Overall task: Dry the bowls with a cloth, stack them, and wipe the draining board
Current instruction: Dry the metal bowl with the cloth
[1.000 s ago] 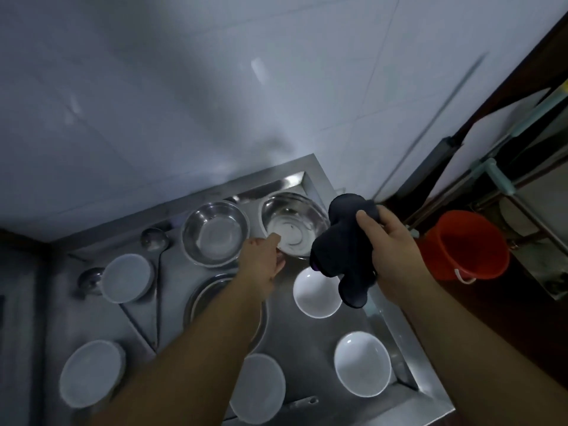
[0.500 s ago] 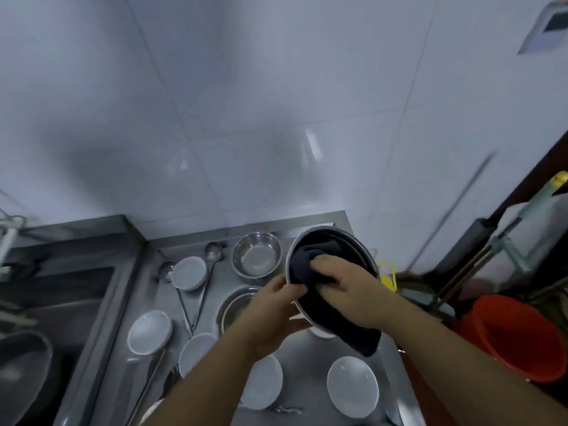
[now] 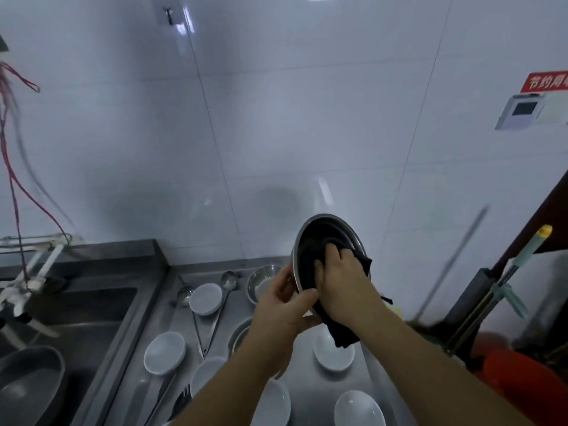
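The left hand [image 3: 284, 309] holds a steel bowl [image 3: 322, 238] up above the counter, tilted on edge so its hollow faces the person; the thumb hooks over the lower rim and the fingers curl behind it, a firm grip on the bowl. The right hand [image 3: 341, 278] presses a dark cloth [image 3: 307, 269] into the hollow, fingers bent over the fabric and holding it, while a loose tail of the cloth hangs down below the wrist. Beneath the arms lies the steel draining board [image 3: 310, 379], carrying several white bowls, one at the near right [image 3: 358, 408] and one further left [image 3: 164, 352]. A second steel bowl [image 3: 264, 279] sits at the back of the board, with a ladle [image 3: 229, 279] just beside it. Left of the board is a sink [image 3: 76, 309] with a dark pan [image 3: 30, 382] in it. An orange bucket [image 3: 522, 379] stands to the right, near the white tiled wall [image 3: 276, 118].
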{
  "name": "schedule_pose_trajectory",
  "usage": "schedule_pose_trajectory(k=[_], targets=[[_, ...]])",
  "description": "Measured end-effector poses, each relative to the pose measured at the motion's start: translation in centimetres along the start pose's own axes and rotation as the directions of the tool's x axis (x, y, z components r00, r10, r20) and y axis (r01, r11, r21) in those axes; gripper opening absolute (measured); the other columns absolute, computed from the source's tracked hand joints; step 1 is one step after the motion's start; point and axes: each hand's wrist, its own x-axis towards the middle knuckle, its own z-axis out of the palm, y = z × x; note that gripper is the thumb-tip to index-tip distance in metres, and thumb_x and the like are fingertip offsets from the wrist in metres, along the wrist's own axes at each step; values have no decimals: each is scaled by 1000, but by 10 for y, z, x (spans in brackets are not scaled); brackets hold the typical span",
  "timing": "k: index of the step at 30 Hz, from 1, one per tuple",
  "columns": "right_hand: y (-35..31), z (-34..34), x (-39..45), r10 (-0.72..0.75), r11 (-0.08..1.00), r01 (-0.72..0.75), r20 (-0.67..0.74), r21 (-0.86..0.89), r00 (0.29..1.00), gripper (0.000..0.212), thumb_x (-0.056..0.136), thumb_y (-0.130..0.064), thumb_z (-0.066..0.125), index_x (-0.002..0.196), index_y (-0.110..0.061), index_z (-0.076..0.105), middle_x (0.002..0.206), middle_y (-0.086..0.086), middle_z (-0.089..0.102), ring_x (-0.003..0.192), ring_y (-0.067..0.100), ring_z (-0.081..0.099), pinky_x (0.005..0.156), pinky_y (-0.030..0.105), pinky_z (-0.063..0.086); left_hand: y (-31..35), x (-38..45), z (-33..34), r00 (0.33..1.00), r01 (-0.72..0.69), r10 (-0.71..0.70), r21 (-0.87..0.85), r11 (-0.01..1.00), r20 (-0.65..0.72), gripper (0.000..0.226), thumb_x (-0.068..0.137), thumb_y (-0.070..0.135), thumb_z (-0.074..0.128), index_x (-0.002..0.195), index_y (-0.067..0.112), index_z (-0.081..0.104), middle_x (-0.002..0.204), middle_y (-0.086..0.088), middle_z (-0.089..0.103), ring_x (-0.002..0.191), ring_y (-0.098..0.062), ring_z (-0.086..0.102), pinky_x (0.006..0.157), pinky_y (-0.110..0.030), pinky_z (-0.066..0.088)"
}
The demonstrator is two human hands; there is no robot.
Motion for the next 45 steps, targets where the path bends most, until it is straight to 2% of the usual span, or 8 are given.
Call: schedule_pose_trajectory(k=[6,12,21,27,33,39,42,45], targets=[[-46,4,-4,-41,962,-35,270,271,962,19,104,-52,44,105,-35,53,97,-9,69,86,9,67,75,32,51,35,1,-50,1000,-1,1,18,1000,-6,97,76,26,90,150,57,35,113,-15,79,109,-30,77,75,-42,66],[-78,40,-8,-160,851,17,227,525,961,13,109,-38,46,111,-37,59,97,-10,70,90,6,68,84,29,55,45,1,-97,992,107,-114,147,983,45,56,88,47,74,141,53,56,118,-7,78,106,-32,77,77,-47,65],[-101,49,39,-262,965,260,56,47,963,19,110,-24,43,120,-9,48,109,13,60,100,33,59,85,44,48,36,-3,-117,984,179,-178,-88,980,20,36,95,27,66,128,43,68,122,-18,76,106,-49,74,82,-57,63],[-110,37,51,-71,946,105,122,-306,990,39,105,-15,43,143,-14,34,134,17,55,122,38,53,96,49,51,48,1,-107,996,49,-56,-85,995,-71,48,102,17,66,141,42,58,130,-17,72,108,-45,75,83,-64,63],[-112,25,37,133,943,-24,310,-331,942,37,104,-12,46,140,-3,43,126,19,64,114,39,65,85,43,50,50,-4,-103,996,-65,69,73,995,-55,66,100,3,65,140,55,55,128,-13,73,116,-36,73,74,-52,67],[-101,13,3,-43,943,-138,524,302,851,15,102,-40,48,105,-43,63,97,-7,73,91,12,71,77,23,53,43,-8,-99,998,-65,66,138,988,-2,66,106,16,61,154,56,38,115,-3,80,108,-19,77,77,-32,65],[-89,26,-6,-81,806,-191,422,561,903,20,102,-36,52,108,-51,64,101,-17,74,94,-1,70,76,13,52,40,-9,-95,998,-59,51,213,975,41,57,107,21,60,152,52,45,125,0,77,116,-18,74,89,-30,63],[-75,43,1,-100,887,-16,224,462,969,9,107,-28,51,102,-35,52,89,-8,66,83,-2,63,72,15,43,33,-12,-92,999,-13,3,215,976,45,56,109,16,56,150,52,47,119,-4,79,113,-25,76,88,-39,65]])
